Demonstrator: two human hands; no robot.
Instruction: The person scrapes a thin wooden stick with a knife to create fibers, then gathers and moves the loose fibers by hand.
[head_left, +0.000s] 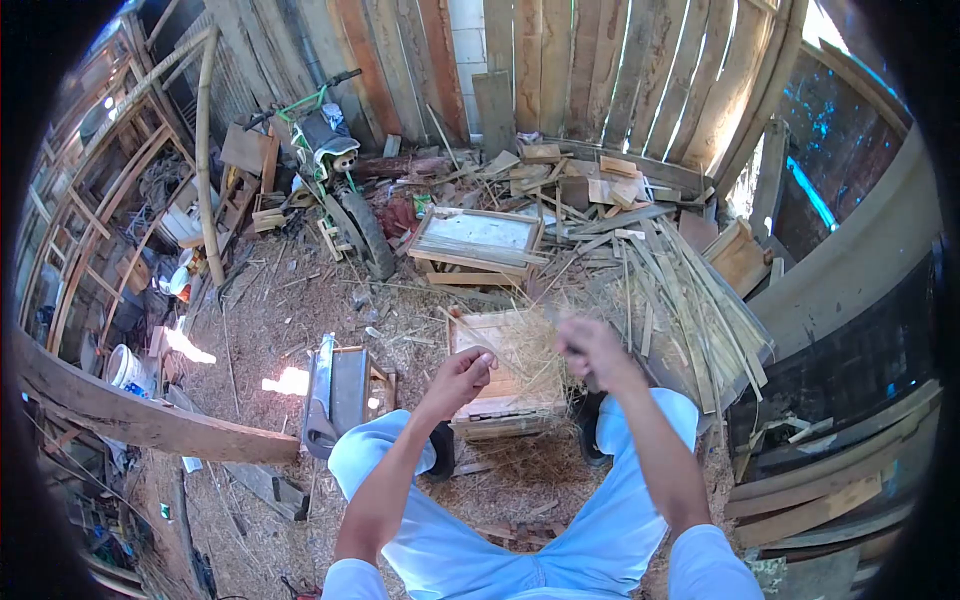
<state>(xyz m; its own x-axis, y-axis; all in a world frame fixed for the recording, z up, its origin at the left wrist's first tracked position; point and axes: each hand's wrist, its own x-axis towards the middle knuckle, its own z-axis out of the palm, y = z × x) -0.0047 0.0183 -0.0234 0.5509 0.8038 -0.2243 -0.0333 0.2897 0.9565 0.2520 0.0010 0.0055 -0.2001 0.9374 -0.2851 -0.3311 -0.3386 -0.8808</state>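
My left hand (463, 384) is closed in a pinch above the left side of a low wooden box (495, 408) between my feet. What its fingertips hold is too small to name. My right hand (597, 356), smeared by motion, is closed over the box's right side around something with a dark end below the fist; I cannot tell what it is. Thin straw-like shavings (535, 345) lie heaped over the right of the box, just beside this hand.
A handsaw (319, 420) leans on a small framed box (349, 385) at my left. Ahead stands a wood-framed tray (472, 235), with a small motorbike (345, 195) behind it. Long wood strips (685, 310) fan out at right. A wooden beam (150, 405) crosses at left.
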